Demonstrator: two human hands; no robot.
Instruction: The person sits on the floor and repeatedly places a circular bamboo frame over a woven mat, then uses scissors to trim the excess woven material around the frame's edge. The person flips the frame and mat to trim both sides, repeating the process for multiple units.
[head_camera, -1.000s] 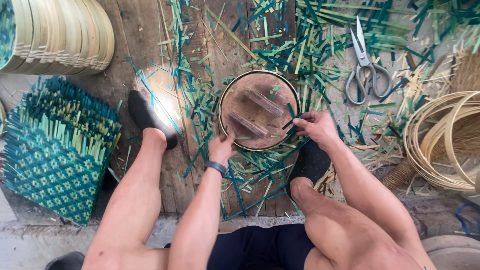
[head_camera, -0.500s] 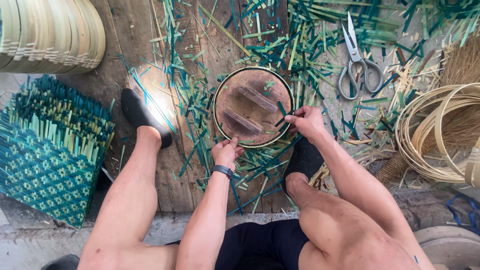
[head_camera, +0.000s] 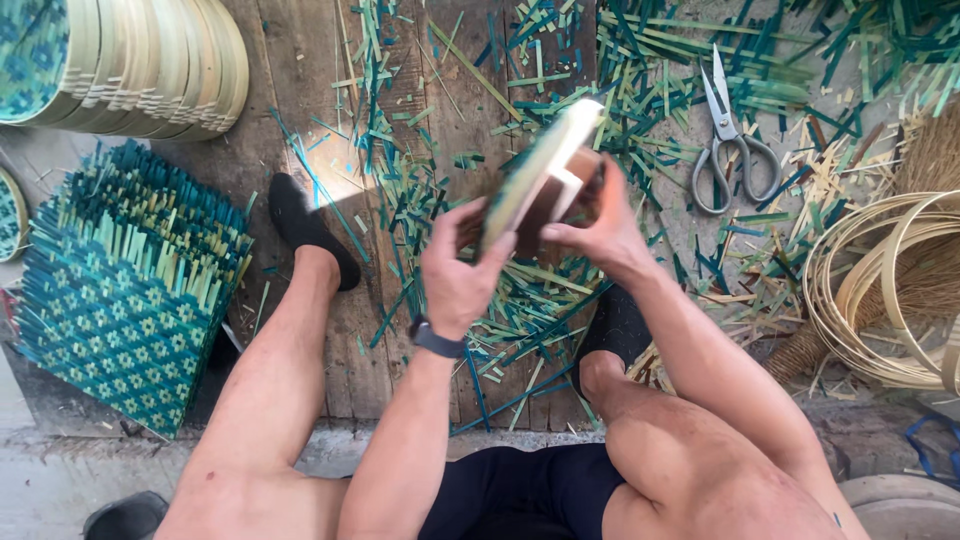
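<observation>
Two hands are closed on a round bamboo-rimmed frame (head_camera: 545, 175), tilted edge-on at the upper centre of the frame: the left hand (head_camera: 458, 265) grips its lower-left rim, the right hand (head_camera: 597, 225) its right side, above strip-littered floorboards (head_camera: 440, 90).

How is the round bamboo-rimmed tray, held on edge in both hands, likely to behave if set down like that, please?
The round bamboo-rimmed tray probably feels light, since left hand and right hand hold it by the fingers. It looks stiff, keeping its shape. Stood on its thin rim, it would likely roll or tip.
</observation>
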